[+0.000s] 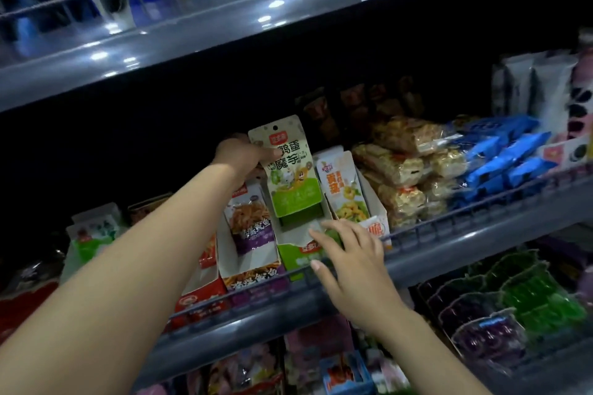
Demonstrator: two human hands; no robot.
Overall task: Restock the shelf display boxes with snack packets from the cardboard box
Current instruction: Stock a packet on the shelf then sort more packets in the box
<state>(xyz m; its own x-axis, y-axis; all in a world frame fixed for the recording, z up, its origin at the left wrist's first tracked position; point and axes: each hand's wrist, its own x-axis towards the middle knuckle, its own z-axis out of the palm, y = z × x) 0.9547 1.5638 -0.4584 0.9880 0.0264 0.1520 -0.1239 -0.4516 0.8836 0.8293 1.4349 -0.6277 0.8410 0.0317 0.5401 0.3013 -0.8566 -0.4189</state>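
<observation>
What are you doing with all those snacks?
A person is filling up a snack shelf. The left hand grips a green-and-white snack packet at its upper edge, holding it upright over the green display box on the middle shelf. The right hand rests with straight fingers on the front of that box. Boxes beside it already show packets.

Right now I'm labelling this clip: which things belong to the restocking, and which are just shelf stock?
In the job:
left hand gripping the green packet
right hand on the green display box

Just stock:
purple packets
yellow packet
blue packets
jelly cups
</observation>
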